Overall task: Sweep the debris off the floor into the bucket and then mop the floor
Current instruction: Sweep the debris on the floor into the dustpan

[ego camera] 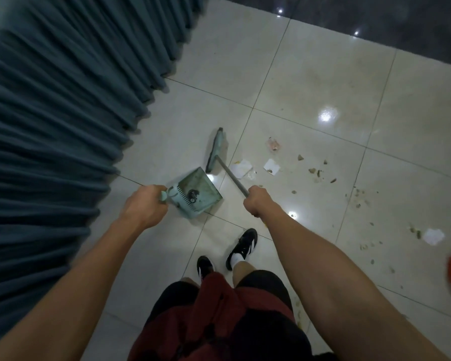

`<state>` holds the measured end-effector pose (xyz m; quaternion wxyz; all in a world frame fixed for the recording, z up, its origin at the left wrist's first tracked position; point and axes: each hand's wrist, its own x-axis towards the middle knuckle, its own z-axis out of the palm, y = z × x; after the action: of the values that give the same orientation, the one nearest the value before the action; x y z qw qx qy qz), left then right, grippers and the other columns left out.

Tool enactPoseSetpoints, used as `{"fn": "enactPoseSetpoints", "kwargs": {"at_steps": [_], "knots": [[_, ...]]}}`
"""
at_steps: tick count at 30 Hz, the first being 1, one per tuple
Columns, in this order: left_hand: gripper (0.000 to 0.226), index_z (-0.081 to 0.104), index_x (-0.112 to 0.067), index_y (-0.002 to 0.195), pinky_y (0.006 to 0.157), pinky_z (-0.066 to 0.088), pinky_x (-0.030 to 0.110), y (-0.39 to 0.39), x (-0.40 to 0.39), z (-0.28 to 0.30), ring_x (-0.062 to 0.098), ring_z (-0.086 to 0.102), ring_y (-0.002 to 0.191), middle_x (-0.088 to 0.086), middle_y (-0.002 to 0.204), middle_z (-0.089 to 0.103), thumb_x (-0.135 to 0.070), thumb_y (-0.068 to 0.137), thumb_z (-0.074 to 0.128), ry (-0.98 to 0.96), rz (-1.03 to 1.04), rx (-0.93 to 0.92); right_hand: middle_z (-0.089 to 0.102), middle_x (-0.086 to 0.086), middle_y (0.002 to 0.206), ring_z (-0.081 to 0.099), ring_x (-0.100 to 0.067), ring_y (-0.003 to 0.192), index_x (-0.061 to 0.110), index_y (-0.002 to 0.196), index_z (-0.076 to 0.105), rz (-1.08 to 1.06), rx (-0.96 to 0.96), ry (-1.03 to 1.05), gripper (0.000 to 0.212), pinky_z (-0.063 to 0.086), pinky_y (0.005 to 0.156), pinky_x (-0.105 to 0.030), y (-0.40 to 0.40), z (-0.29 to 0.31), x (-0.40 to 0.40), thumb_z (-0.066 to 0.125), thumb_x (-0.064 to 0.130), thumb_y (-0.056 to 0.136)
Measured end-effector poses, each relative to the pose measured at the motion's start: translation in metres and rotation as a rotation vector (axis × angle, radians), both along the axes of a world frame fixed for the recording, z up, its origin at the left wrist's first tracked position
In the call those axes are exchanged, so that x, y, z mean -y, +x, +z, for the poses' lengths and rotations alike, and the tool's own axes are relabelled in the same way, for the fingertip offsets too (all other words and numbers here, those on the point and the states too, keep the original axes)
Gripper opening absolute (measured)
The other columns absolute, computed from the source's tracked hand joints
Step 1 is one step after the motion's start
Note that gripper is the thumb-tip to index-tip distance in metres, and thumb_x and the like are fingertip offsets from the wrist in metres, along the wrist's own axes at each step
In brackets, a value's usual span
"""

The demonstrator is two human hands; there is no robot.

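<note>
Hanging along the left side, one blue-grey curtain (50,126) meets the pale tiled floor (310,74). One dustpan (202,188) stands on the tiles, its handle top gripped in the closed left hand (145,205). One broom (215,149) rests its head on the floor just beyond the dustpan, its grey handle clenched in the right hand (259,200). Three white paper scraps (241,168) lie to the right among many small crumbs (312,170). Two black shoes (242,247) stand below.
</note>
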<state>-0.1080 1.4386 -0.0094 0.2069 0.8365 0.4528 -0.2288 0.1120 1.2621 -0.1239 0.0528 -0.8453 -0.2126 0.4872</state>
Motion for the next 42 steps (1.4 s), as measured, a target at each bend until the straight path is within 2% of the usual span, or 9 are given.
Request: {"fn": "enactPoseSetpoints", "kwargs": {"at_steps": [3, 7, 10, 13, 17, 25, 29, 33, 42], "knots": [[0.016, 0.066, -0.03, 0.098, 0.077, 0.06, 0.042, 0.016, -0.002, -0.002, 0.029, 0.066, 0.08, 0.003, 0.086, 0.069, -0.019, 0.088, 0.06, -0.012, -0.008, -0.004, 0.05, -0.009, 0.093, 0.063, -0.029, 0.08, 0.005, 0.123, 0.052, 0.046, 0.013, -0.012, 0.033, 0.06, 0.07, -0.04, 0.014, -0.005, -0.002, 0.045, 0.005, 0.091], [0.013, 0.062, -0.029, 0.088, 0.074, 0.06, 0.041, 0.03, -0.012, -0.004, 0.028, 0.066, 0.077, 0.004, 0.083, 0.068, -0.017, 0.089, 0.06, -0.026, -0.036, 0.0, 0.054, -0.009, 0.093, 0.064, -0.027, 0.077, 0.005, 0.123, 0.053, 0.072, 0.043, -0.08, 0.033, 0.056, 0.062, -0.036, 0.022, -0.01, 0.009, 0.044, 0.003, 0.092], [0.014, 0.057, -0.031, 0.085, 0.07, 0.056, 0.036, 0.035, -0.019, -0.006, 0.03, 0.065, 0.077, 0.005, 0.084, 0.068, -0.018, 0.089, 0.059, -0.032, -0.062, -0.006, 0.058, -0.012, 0.105, 0.064, -0.028, 0.087, 0.006, 0.126, 0.053, 0.077, 0.071, -0.123, 0.035, 0.058, 0.074, -0.038, 0.018, -0.011, 0.013, 0.046, 0.003, 0.091], [0.013, 0.059, -0.029, 0.086, 0.067, 0.049, 0.032, 0.038, -0.023, -0.009, 0.03, 0.063, 0.076, 0.005, 0.083, 0.066, -0.017, 0.089, 0.059, -0.024, -0.113, -0.014, 0.06, -0.011, 0.11, 0.06, -0.026, 0.086, 0.007, 0.127, 0.054, 0.085, 0.113, -0.154, 0.036, 0.053, 0.073, -0.036, 0.01, -0.011, 0.018, 0.048, 0.003, 0.092], [0.012, 0.065, -0.025, 0.09, 0.07, 0.053, 0.034, 0.037, -0.033, -0.007, 0.03, 0.065, 0.078, 0.004, 0.084, 0.067, -0.016, 0.088, 0.058, -0.037, -0.19, 0.001, 0.06, -0.009, 0.107, 0.058, -0.024, 0.085, 0.008, 0.124, 0.056, 0.063, 0.157, -0.197, 0.034, 0.053, 0.078, -0.035, -0.008, -0.004, 0.031, 0.047, 0.003, 0.092], [0.014, 0.063, -0.027, 0.086, 0.069, 0.05, 0.032, 0.026, -0.041, -0.002, 0.031, 0.063, 0.078, 0.005, 0.086, 0.067, -0.014, 0.084, 0.061, -0.076, -0.269, 0.045, 0.054, -0.003, 0.093, 0.057, -0.021, 0.079, 0.011, 0.123, 0.057, -0.064, 0.212, -0.288, 0.03, 0.05, 0.069, -0.032, -0.06, 0.003, 0.087, 0.048, 0.01, 0.094], [0.012, 0.063, -0.028, 0.089, 0.067, 0.051, 0.032, 0.031, -0.019, -0.001, 0.028, 0.063, 0.076, 0.004, 0.087, 0.067, -0.016, 0.089, 0.061, -0.085, -0.343, 0.05, 0.063, -0.008, 0.108, 0.061, -0.023, 0.086, 0.009, 0.123, 0.056, -0.135, 0.182, -0.318, 0.031, 0.055, 0.076, -0.035, -0.079, 0.006, 0.116, 0.051, 0.008, 0.093], [0.01, 0.064, -0.026, 0.091, 0.067, 0.045, 0.031, 0.042, 0.014, -0.002, 0.028, 0.058, 0.075, 0.005, 0.088, 0.063, -0.016, 0.091, 0.06, -0.064, -0.423, 0.047, 0.064, -0.009, 0.107, 0.057, -0.022, 0.08, 0.007, 0.125, 0.057, -0.213, 0.168, -0.336, 0.031, 0.056, 0.075, -0.033, -0.095, 0.008, 0.157, 0.051, 0.008, 0.094], [0.015, 0.067, -0.025, 0.096, 0.066, 0.051, 0.033, 0.046, 0.131, -0.011, 0.029, 0.063, 0.078, 0.005, 0.09, 0.067, -0.016, 0.091, 0.057, -0.01, -0.586, 0.043, 0.062, -0.009, 0.12, 0.064, -0.024, 0.104, 0.01, 0.129, 0.057, -0.417, 0.15, -0.359, 0.034, 0.051, 0.073, -0.032, -0.149, 0.017, 0.301, 0.051, 0.008, 0.096]]}}
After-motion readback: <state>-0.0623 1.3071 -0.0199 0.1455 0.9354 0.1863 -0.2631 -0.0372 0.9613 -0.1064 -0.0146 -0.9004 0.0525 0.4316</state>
